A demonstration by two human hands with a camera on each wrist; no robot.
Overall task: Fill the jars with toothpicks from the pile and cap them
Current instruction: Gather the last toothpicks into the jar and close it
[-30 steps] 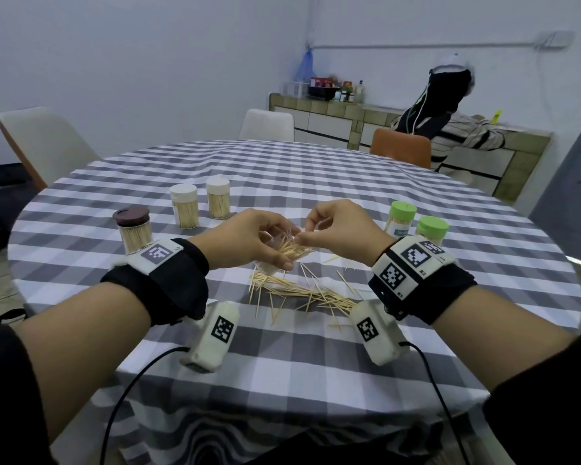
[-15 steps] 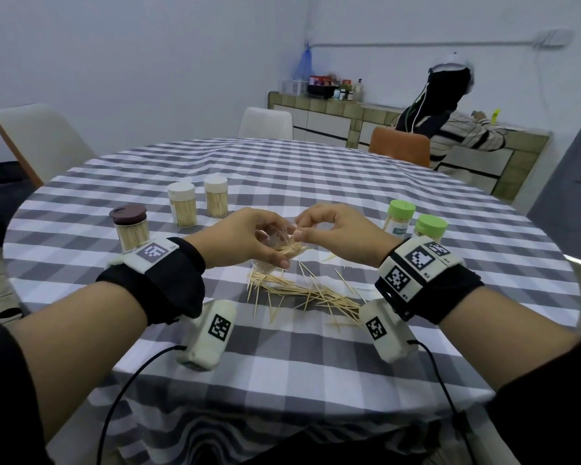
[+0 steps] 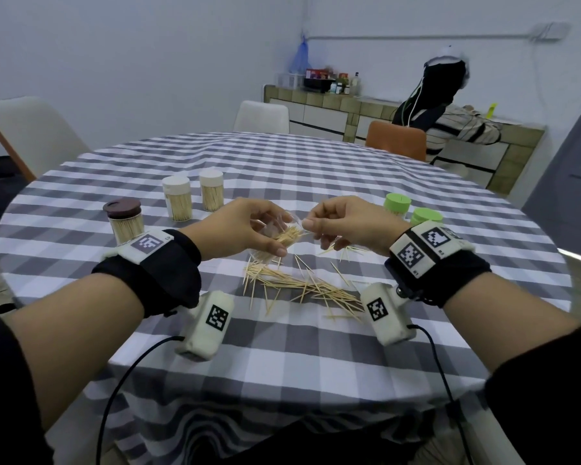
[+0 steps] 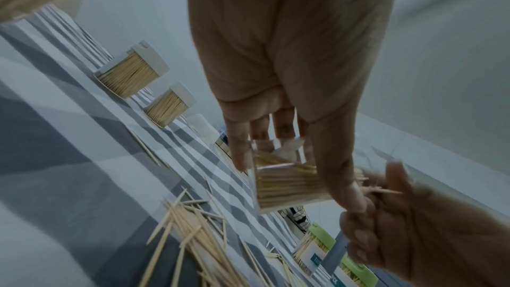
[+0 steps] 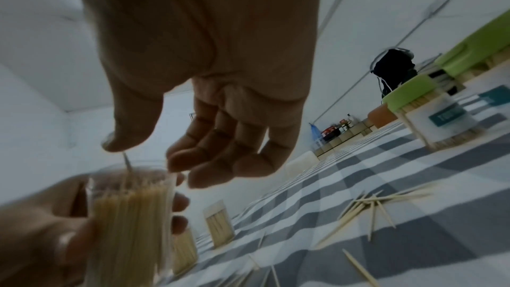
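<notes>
My left hand (image 3: 255,229) grips a clear uncapped jar (image 3: 277,238), tilted with its mouth toward the right and partly full of toothpicks. The same jar (image 4: 287,184) shows in the left wrist view, and blurred as the jar (image 5: 129,215) in the right wrist view. My right hand (image 3: 311,220) is at the jar's mouth, thumb and fingers pinching a few toothpicks (image 4: 383,191). Both hands hover just above the loose toothpick pile (image 3: 299,285) on the checked tablecloth (image 3: 282,357).
Capped full jars stand around: a brown-lidded one (image 3: 125,219) at left, two white-lidded ones (image 3: 177,203) (image 3: 211,194) behind, two green-lidded ones (image 3: 397,203) (image 3: 426,215) behind my right wrist. Chairs ring the round table; a person stands at the far counter (image 3: 446,95).
Both hands stay together over the pile; the right hand's fingers keep working at the jar's mouth. The view has shifted slightly.
</notes>
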